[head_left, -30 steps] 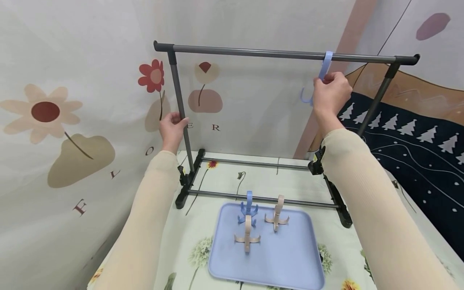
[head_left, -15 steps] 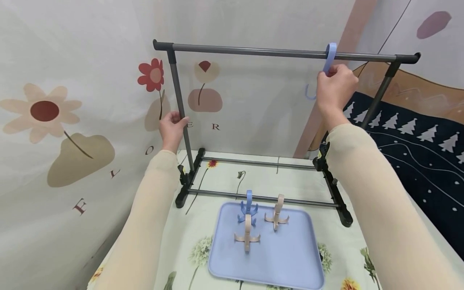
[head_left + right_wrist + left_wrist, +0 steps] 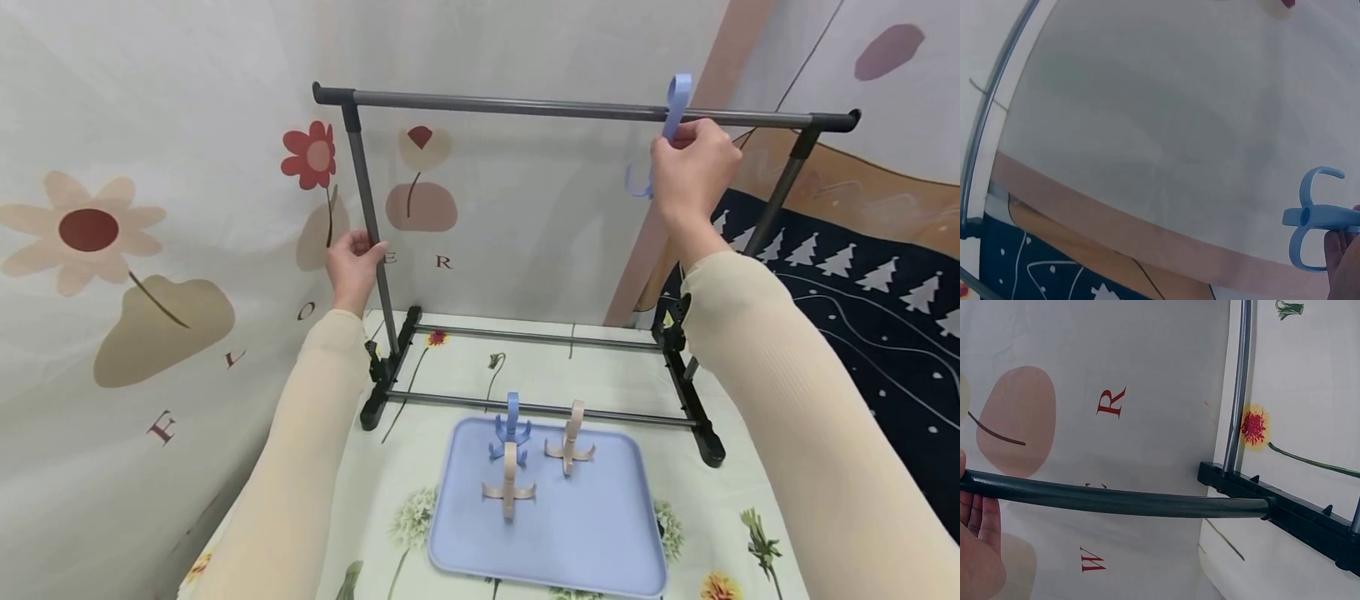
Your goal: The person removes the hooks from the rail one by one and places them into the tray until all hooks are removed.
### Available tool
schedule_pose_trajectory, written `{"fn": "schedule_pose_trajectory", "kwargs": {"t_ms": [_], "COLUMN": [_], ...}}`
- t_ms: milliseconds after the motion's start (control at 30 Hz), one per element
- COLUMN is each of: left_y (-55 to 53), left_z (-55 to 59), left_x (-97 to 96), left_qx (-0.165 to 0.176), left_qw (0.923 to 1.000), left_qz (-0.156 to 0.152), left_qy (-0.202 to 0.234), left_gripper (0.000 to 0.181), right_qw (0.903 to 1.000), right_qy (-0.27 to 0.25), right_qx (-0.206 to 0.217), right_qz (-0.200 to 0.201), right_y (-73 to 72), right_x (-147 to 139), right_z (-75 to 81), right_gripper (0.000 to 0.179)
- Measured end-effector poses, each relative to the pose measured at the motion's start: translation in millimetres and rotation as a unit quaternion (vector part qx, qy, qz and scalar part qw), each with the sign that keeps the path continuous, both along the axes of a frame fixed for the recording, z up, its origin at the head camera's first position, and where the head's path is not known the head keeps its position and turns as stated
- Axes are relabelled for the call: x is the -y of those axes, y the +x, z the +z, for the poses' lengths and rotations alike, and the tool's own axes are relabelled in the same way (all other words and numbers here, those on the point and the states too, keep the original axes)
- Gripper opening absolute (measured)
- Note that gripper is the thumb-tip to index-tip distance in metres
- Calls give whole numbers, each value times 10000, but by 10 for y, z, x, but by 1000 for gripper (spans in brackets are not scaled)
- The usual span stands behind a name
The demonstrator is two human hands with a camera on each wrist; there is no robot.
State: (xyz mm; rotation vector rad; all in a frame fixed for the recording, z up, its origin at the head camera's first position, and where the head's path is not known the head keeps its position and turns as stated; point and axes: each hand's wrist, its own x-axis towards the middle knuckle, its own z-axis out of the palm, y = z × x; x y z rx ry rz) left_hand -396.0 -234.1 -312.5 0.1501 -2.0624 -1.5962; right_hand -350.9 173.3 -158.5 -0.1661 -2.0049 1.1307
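My left hand (image 3: 352,268) grips the left upright (image 3: 367,187) of a dark metal garment rack between thumb and fingers. In the left wrist view the same post (image 3: 1116,501) crosses in front of the fingers. At the rack's top rail (image 3: 510,107), near its right end, my right hand (image 3: 696,171) pinches the stem of a light blue swivel hook (image 3: 678,100). The hook's curved top rises above the rail; I cannot tell whether it rests on it. The right wrist view shows the curved prongs of this blue hook (image 3: 1311,215) beyond the fingers.
A light blue tray (image 3: 577,542) lies in front of the rack. On it stand a blue hook (image 3: 512,429) and two beige hooks, one nearer (image 3: 509,492) and one to the right (image 3: 572,442). The rack's lower bar (image 3: 622,416) runs just behind the tray.
The right hand has raised the blue hook, so its curved top sits higher above the rail than before. The left hand keeps its place on the upright.
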Motion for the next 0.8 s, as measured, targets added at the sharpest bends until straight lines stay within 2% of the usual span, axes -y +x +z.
{"fn": "schedule_pose_trajectory", "kwargs": {"t_ms": [167,500,800], "left_y": [-13,7,7], "left_z": [-18,-30,-39], "left_x": [37,108,121], "left_qx": [24,-20,-8], "left_qw": [10000,10000,9999], "left_qz": [-16,23,36], "left_qy": [54,45,122], "left_gripper": [29,32,32], "right_qw": [9985,9932,9873], "right_qy": [263,722,876], "right_qx": [-210,-304,-254], "right_qz": [423,864,1302], "right_y": [57,279,526], "right_x": [21,61,-10], "right_z": [-118,-338,-664], "right_gripper": [39,41,34]}}
